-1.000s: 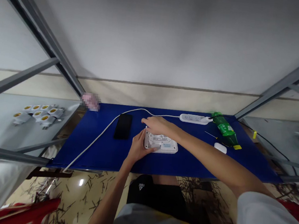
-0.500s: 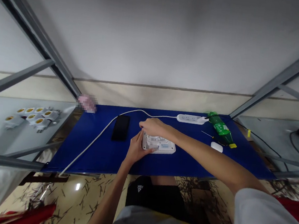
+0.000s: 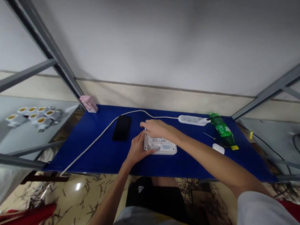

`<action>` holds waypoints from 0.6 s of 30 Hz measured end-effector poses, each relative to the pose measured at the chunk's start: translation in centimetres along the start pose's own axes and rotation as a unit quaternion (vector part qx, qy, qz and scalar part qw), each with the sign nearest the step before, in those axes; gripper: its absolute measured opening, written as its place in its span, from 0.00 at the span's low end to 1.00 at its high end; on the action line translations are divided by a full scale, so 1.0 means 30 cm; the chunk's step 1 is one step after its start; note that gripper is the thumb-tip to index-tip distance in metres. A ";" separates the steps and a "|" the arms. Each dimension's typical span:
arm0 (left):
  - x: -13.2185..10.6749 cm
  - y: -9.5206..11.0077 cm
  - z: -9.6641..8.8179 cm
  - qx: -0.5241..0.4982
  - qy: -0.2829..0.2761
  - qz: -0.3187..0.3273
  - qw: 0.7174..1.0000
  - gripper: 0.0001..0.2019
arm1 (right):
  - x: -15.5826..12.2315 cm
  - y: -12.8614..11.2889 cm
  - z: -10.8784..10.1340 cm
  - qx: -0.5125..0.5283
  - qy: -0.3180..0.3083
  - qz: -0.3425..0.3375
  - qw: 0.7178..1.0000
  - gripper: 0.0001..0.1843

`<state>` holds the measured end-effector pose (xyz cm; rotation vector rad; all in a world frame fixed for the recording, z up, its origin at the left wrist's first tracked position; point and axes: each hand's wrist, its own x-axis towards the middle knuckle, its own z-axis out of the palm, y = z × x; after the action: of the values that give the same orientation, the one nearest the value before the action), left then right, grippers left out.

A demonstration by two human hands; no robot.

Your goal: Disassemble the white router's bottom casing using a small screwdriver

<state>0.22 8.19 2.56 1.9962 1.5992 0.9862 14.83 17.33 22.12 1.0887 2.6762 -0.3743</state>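
A flat white plastic device (image 3: 166, 150) with vent holes, like a router lying underside up, rests on the blue table. My left hand (image 3: 136, 149) grips its left end, thumb along the near edge and fingers on the far left corner. Above that same corner, my right hand (image 3: 153, 128) is closed in a pinch. A small pale piece shows beneath its fingertips, too little to name. My right wrist and hand hide the device's far edge.
Left of the hands lies a black phone (image 3: 122, 128). A white cable runs to a power strip (image 3: 192, 120) at the back. On the right are a green bottle (image 3: 221, 129), a thin yellow-ended tool (image 3: 209, 136) and a white case (image 3: 218, 148). A pink box (image 3: 88, 104) stands back left.
My right hand's fingers have shifted slightly over the corner, and a pale piece shows more clearly below them. My left hand and the device stay in place.
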 end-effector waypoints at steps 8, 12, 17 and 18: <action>-0.001 -0.004 0.005 0.002 0.003 0.000 1.000 0.54 | -0.003 -0.006 -0.011 -0.029 -0.016 0.001 0.999 0.22; -0.002 -0.009 0.012 0.009 0.012 -0.005 1.000 0.55 | -0.010 -0.008 -0.020 -0.039 -0.019 -0.007 0.999 0.22; -0.003 -0.010 0.011 0.006 0.008 0.000 1.000 0.55 | -0.018 -0.008 -0.018 -0.048 -0.016 0.001 0.999 0.20; -0.002 -0.009 0.009 0.004 0.005 -0.001 1.000 0.55 | -0.018 -0.007 -0.017 -0.047 -0.015 -0.002 0.999 0.20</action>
<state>0.23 8.22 2.18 1.9978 1.6133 0.9904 14.99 16.99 22.80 1.0422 2.6418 -0.2609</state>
